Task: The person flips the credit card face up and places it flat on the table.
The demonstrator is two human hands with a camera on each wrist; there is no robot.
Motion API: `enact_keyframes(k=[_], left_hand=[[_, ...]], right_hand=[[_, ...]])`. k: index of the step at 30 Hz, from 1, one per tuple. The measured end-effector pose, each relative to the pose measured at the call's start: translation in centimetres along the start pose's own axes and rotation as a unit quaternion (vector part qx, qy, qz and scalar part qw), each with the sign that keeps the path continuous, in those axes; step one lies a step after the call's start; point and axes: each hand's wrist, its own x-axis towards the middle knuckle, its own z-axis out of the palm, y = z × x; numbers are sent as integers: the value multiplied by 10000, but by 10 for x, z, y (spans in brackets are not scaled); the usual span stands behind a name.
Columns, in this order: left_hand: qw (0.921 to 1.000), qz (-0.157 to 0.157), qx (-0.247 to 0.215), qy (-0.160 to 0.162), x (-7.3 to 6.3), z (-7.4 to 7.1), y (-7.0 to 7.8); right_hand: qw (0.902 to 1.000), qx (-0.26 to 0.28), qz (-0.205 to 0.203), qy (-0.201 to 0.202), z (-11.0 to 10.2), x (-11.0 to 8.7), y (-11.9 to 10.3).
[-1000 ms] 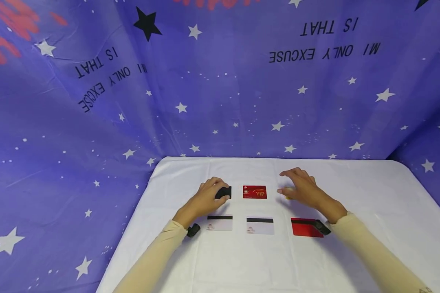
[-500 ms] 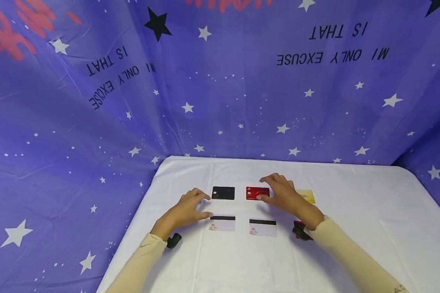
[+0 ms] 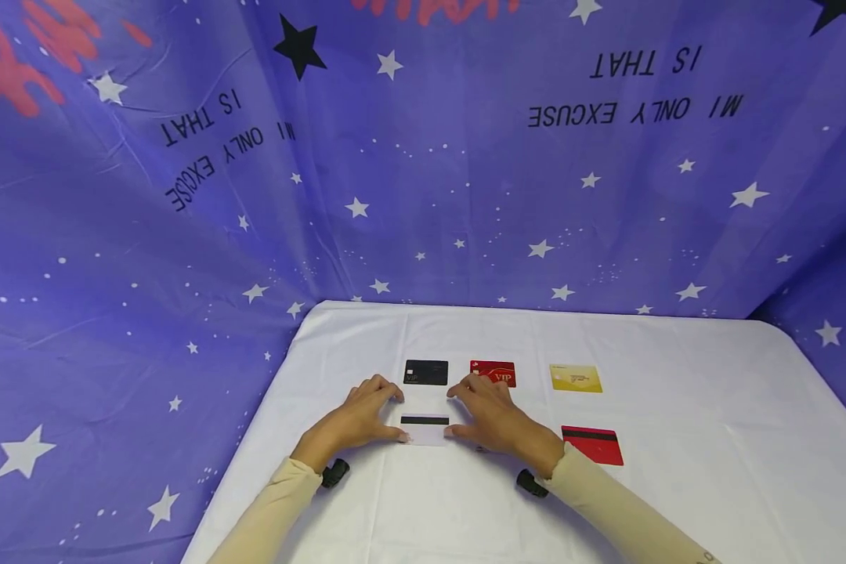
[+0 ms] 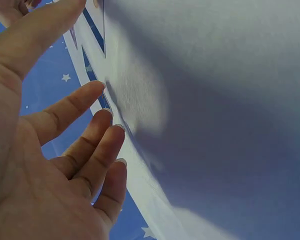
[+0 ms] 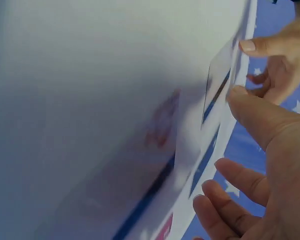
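A white card with a dark stripe [image 3: 425,435] lies flat between my two hands. At its left edge is my left hand [image 3: 356,415], thumb by the lower corner and fingers spread apart from it. My right hand [image 3: 497,419] mirrors this on the card's right side. Under the right palm, a second white striped card [image 5: 162,130] is mostly hidden in the head view but shows in the right wrist view. Past my fingertips lie a black VIP card [image 3: 426,373] and a red VIP card [image 3: 495,367], the latter partly covered by right fingers. Neither hand grips anything.
To the right lie a yellow card [image 3: 576,378] and, nearer, a red card with a dark stripe [image 3: 595,448]. All rest on a white-covered table [image 3: 677,407]. Purple star-printed cloth [image 3: 465,196] hangs behind and to the left.
My left hand first drew back from the black card toward the near row. My right hand moved left from the yellow card, past the red VIP card, to the white card.
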Motion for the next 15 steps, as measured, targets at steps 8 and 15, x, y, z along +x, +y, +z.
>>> enact_keyframes(k=[8, 15], left_hand=[[9999, -53, 101, -106, 0, 3, 0], [9998, -6, 155, -111, -1, 3, 3]], right_hand=[[9999, 5, -147, 15, 14, 2, -8], [9997, 11, -228, -15, 18, 3, -11]])
